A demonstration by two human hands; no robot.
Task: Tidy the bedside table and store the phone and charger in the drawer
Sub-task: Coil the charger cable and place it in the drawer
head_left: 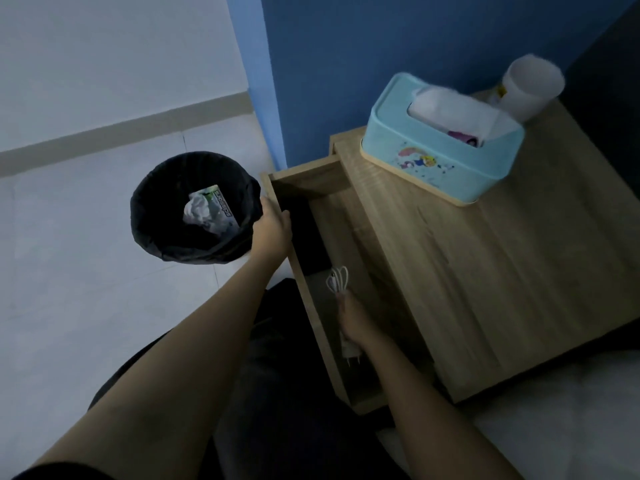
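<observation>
The wooden bedside table (519, 271) has its drawer (301, 299) pulled out toward me. My left hand (273, 226) grips the drawer's front edge near its far end. Inside the drawer, my right hand (353, 323) is closed around a white charger (349, 355). The looped white cable (337, 278) sticks out past my fingers, and the plug shows below my palm. A dark flat object, likely the phone (304, 233), lies in the drawer's far half.
A turquoise tissue box (440, 161) and a white cup (530, 88) stand on the tabletop against the blue wall. A black-lined waste bin (166, 237) with crumpled paper sits on the floor left of the drawer. White bedding (571, 420) lies at lower right.
</observation>
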